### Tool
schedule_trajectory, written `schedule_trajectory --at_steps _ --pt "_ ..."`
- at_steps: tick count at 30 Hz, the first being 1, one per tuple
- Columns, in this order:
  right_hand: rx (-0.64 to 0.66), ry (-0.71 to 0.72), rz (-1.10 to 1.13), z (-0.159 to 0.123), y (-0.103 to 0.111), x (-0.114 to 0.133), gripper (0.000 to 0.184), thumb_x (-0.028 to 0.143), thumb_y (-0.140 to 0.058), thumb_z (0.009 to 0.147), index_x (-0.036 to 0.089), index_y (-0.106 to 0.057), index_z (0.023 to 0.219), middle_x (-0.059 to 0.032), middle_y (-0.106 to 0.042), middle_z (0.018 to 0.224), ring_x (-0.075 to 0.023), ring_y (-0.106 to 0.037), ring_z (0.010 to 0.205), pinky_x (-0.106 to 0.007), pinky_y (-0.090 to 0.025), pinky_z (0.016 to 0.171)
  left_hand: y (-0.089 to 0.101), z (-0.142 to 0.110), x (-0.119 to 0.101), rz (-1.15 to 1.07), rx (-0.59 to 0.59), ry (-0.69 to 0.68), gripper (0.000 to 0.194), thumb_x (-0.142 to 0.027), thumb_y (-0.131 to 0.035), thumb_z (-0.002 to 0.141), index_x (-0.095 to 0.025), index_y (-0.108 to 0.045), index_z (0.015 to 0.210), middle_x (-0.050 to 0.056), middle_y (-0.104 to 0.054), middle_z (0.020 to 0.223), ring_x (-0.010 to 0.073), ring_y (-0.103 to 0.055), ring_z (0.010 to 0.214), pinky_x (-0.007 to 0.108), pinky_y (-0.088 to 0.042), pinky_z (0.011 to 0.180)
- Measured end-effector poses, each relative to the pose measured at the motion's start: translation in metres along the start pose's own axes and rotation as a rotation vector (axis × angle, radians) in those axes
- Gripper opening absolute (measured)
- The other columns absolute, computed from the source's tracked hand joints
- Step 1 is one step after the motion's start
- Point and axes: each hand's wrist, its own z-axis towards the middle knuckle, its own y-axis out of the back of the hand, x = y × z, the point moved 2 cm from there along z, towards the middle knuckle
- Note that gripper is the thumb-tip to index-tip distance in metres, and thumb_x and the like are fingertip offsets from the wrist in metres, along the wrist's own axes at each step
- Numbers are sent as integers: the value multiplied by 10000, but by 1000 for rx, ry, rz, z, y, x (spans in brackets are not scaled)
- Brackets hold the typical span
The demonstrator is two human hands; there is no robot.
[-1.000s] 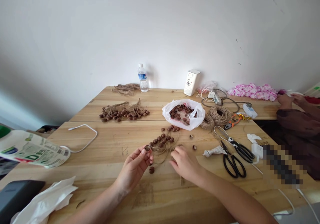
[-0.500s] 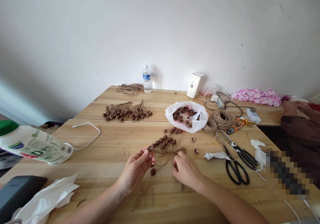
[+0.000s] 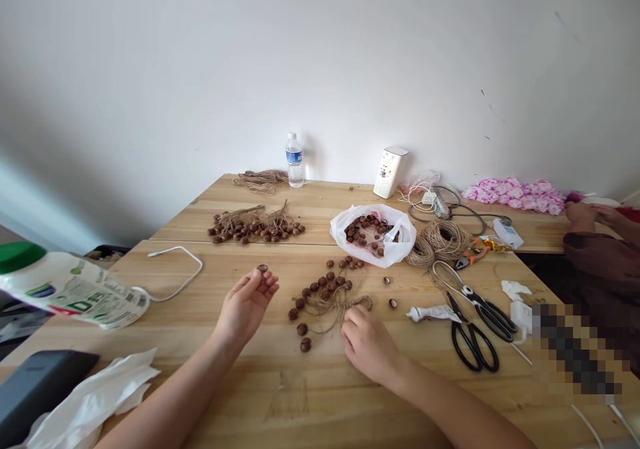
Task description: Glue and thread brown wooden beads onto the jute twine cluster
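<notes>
Left hand (image 3: 247,309): raised above the counter (image 3: 350,405), wrist bent inward, one open shell (image 3: 263,269) gripped between thumb and fingers
Right hand (image 3: 370,342): lowered at the near right of the corded bundle (image 3: 331,276), fingers curled; whether twine is pinched cannot be told
Corded bundle: one, spread on the counter between and beyond the hands
Loose open shells (image 3: 393,303): two, scattered right of the bundle
White bag (image 3: 341,232): one, part-filled with shells
Twine balls (image 3: 447,238): two, set right of the bag
</notes>
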Motion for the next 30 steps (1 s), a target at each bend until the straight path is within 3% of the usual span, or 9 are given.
schedule_trajectory --at_steps 3,7,11,17,21,26,30 --pt "-83 173 -23 1 -2 1 230 -8 -458 803 148 -548 661 -67 -563 821 -196 -445 839 -308 -399 751 9 18 -9 -13 -66 -39 105 -151 -598 802 -152 -608 698 12 -615 697 124 -614 683 253 -520 691" --pt "-103 271 -23 1 -1 1 250 14 -433 840 153 -554 671 -59 -551 754 -198 -436 825 -317 -394 734 17 28 -9 -20 -107 -41 161 -128 -532 842 -147 -614 705 12 -613 671 117 -616 655 249 -524 678" --pt "-76 270 -6 0 -2 0 206 -13 -455 788 148 -574 735 -60 -554 801 -192 -444 812 -313 -400 737 21 30 -3 -19 -110 -17 188 -112 -500 858 -133 -623 716 19 -609 661 114 -612 629 235 -524 634" --pt "-176 231 195 2 6 -5 298 -51 -413 780 163 -617 819 -56 -615 827 -183 -484 809 -302 -426 752 23 31 1 -16 -109 -10 204 -104 -484 864 -124 -621 714 22 -604 669 109 -603 608 228 -524 609" --pt "-120 228 371 3 16 -11 302 -43 -463 729 172 -616 874 -39 -660 818 -176 -519 812 -282 -447 734 22 30 1 -13 -112 0 209 -96 -477 864 -124 -618 712 24 -601 671 110 -603 611 227 -524 604" --pt "-24 212 423 3 24 -15 206 52 -522 776 177 -628 901 -47 -632 801 -173 -555 851 -267 -459 746 20 28 2 -7 -112 8 150 -103 -538 829 -134 -607 700 21 -600 670 110 -599 613 225 -522 611" --pt "59 226 453 1 24 -15 230 48 -507 787 172 -621 942 -52 -632 856 -157 -573 856 -258 -459 775 19 28 3 -6 -118 13 154 -103 -533 831 -133 -604 697 20 -596 666 106 -597 611 220 -518 620"
